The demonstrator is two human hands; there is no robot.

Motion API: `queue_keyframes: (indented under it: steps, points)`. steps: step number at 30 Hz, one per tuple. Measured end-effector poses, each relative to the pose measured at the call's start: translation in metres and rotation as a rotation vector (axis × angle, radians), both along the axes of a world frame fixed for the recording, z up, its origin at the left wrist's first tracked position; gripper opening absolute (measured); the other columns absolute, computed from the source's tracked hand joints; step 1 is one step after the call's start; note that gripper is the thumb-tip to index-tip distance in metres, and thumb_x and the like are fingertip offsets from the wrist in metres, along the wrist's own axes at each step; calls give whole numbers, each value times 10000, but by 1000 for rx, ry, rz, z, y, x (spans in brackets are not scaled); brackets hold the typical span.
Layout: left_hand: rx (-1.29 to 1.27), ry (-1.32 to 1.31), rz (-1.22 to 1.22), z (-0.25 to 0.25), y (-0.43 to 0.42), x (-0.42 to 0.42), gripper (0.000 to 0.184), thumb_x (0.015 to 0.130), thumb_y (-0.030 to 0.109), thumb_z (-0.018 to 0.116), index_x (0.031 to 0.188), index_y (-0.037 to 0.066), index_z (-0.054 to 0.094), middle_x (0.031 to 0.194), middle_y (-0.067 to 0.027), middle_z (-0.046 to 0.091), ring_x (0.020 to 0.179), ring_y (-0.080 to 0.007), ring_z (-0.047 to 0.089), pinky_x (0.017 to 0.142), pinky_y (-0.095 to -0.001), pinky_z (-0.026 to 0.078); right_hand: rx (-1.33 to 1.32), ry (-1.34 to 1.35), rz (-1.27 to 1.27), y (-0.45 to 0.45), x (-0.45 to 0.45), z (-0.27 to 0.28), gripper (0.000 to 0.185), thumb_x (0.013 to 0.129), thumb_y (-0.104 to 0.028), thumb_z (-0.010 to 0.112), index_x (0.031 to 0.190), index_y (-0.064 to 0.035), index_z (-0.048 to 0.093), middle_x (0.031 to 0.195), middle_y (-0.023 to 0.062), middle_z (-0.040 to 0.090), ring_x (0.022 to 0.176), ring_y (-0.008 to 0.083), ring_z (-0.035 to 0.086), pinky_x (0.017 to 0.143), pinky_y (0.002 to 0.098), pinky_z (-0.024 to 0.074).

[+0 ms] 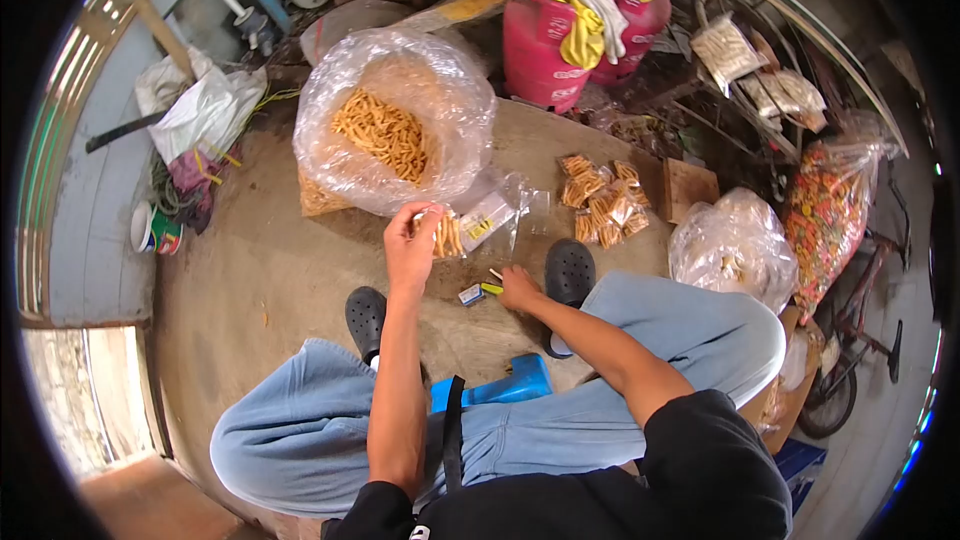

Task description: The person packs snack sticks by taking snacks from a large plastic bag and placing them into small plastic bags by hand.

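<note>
My left hand (411, 237) has its fingers closed on the top of a small clear bag of snack sticks (447, 237), just below a large open plastic bag (465, 105) holding loose brown snack sticks (385, 135). My right hand (519, 289) is low over the floor, its fingers closed round a thin white stick-like item (496, 274). Close to its fingertips lie a yellow-green object (491, 289) and a small blue-and-white box (470, 295). Clear empty packets (510, 202) lie right of the small bag. Several filled snack packets (605, 202) are piled farther right.
Pink gas cylinders (545, 50) with yellow cloths stand at the back. A wooden block (690, 188), a clear plastic bag (735, 250) and a tall bag of colourful packets (830, 210) are at the right. A blue plastic stool (500, 387) lies between my legs.
</note>
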State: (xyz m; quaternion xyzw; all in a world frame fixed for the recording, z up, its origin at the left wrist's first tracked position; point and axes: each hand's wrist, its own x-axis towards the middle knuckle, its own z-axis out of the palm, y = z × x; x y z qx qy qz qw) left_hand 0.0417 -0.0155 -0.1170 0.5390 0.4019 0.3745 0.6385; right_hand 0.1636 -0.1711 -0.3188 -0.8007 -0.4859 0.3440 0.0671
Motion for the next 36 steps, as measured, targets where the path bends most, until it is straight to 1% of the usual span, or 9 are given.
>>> queue_keyframes:
  steps: [3, 7, 10, 15, 18, 21, 23, 29, 36]
  points:
    - [9, 38, 44, -2, 2, 4, 117, 840, 115, 661, 916, 26, 664, 776, 27, 599, 733, -45, 523, 656, -193, 410, 237, 142, -76, 36, 15, 6, 345, 800, -313, 630, 996, -30, 605, 1057, 174, 600, 938, 337, 596, 811, 417, 492]
    - [-57, 132, 71, -7, 3, 10, 153, 832, 128, 677, 933, 12, 667, 820, 9, 633, 736, -55, 531, 660, -194, 412, 173, 1226, -405, 84, 45, 91, 521, 884, -541, 525, 1055, -57, 618, 1009, 49, 617, 889, 170, 586, 727, 362, 512]
    - [-91, 72, 49, -13, -4, 22, 157, 839, 129, 673, 933, 4, 664, 824, 1, 630, 738, -59, 533, 656, -202, 421, 129, 1522, -331, 81, 63, 151, 443, 905, -414, 569, 1184, -71, 545, 1070, 32, 593, 958, 137, 562, 751, 341, 519]
    - [-89, 94, -74, -23, -17, 48, 215, 860, 174, 676, 985, 1, 648, 871, -16, 636, 772, -71, 559, 680, -221, 450, 178, 1229, -133, 65, 88, 166, 419, 867, -262, 658, 1216, -71, 525, 1066, 17, 605, 999, 118, 565, 734, 296, 526]
    - [-170, 110, -188, -22, -30, 66, 350, 859, 205, 676, 1137, 20, 570, 1000, -63, 625, 862, -91, 572, 705, -240, 469, 269, 1143, -189, 48, 105, 157, 354, 853, -276, 669, 1113, -56, 574, 952, 34, 626, 827, 107, 600, 607, 262, 519]
    - [-158, 219, -303, -26, -36, 75, 498, 868, 238, 661, 1281, 42, 463, 1126, -87, 599, 955, -111, 573, 732, -265, 483, 312, 1103, -396, 30, 131, 124, 316, 844, -262, 676, 1058, -46, 589, 819, 36, 630, 667, 102, 597, 522, 254, 491]
    - [-87, 199, -281, -34, -40, 78, 485, 848, 215, 676, 1238, -10, 494, 1042, -92, 629, 839, -116, 586, 700, -249, 463, 409, 864, -768, 16, 149, 101, 230, 846, -206, 653, 995, -41, 594, 738, 35, 612, 568, 100, 572, 471, 248, 464]
    - [-111, 272, -363, -27, -39, 74, 417, 891, 234, 623, 1231, 24, 503, 1071, -38, 614, 904, -103, 581, 718, -263, 476, 469, 718, -1421, -22, 211, 18, 219, 846, -45, 594, 1051, 0, 537, 745, 89, 584, 604, 169, 585, 471, 279, 482]
    - [-93, 290, -293, -36, -29, 62, 384, 896, 222, 616, 1208, 23, 516, 1016, -33, 610, 854, -96, 576, 702, -246, 476, 620, 717, -1482, -33, 228, -18, 278, 778, 96, 525, 1048, 61, 465, 890, 169, 569, 687, 256, 618, 551, 329, 552]
